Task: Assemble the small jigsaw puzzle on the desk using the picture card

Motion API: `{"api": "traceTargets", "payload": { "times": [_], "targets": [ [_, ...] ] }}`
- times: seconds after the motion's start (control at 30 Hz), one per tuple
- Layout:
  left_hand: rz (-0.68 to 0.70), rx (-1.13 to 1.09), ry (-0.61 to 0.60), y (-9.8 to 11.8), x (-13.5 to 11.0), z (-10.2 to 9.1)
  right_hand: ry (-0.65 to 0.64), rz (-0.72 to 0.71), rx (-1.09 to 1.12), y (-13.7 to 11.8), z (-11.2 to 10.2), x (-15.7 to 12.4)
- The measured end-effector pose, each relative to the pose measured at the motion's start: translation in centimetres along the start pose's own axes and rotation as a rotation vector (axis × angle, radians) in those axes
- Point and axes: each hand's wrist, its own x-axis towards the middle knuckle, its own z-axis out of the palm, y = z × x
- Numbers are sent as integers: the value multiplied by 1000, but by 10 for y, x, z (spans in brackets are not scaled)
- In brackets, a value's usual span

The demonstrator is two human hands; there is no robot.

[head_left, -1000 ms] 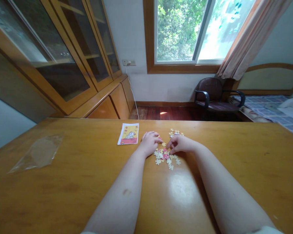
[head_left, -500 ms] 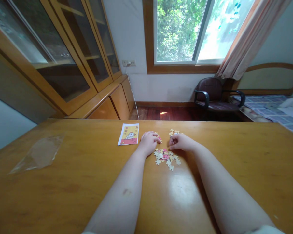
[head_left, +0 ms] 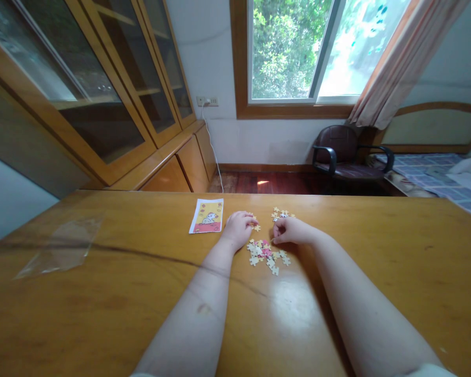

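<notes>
Two hands by puzzle pieces — wide table, far edge near.

I count two hands, three clusters of puzzle pieces, one picture card, one plastic bag and one chair. Single pieces I can't tally from here.

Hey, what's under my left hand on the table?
A few yellowish puzzle pieces show beside the fingers of your left hand. Whatever lies beneath the palm is covered, so I can't see it.
</notes>
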Motion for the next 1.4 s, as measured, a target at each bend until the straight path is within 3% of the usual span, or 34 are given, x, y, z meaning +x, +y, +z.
{"api": "traceTargets", "payload": {
  "times": [0.13,0.2,0.3,0.5,0.63,0.83,0.93,1.07,1.13,1.27,1.4],
  "targets": [
    [-1,-11,-5,0,0,0,199,-14,-136,-2,1,2],
    [4,-12,-3,-1,0,0,229,3,-194,-1,0,3],
    [6,-18,4,-1,0,0,145,29,-190,0,-3,1],
    [29,-32,14,0,0,0,-219,144,-187,-17,-1,-8],
    [25,-36,13,1,0,-1,-236,194,-289,-25,2,-9],
    [14,-39,1,3,0,-3,-248,171,-218,-20,-2,-10],
    [13,-43,0,4,0,-3,-152,125,-157,-17,-3,-9],
    [15,-41,-2,3,0,-2,141,48,-199,-18,5,-2],
    [13,-41,-4,2,-1,-3,226,16,-253,-19,13,2],
    [14,-41,-12,2,-1,-3,227,-42,-307,-19,26,8],
    [26,-43,-5,1,-1,-1,207,-84,-264,-15,26,8]
  ]
}}
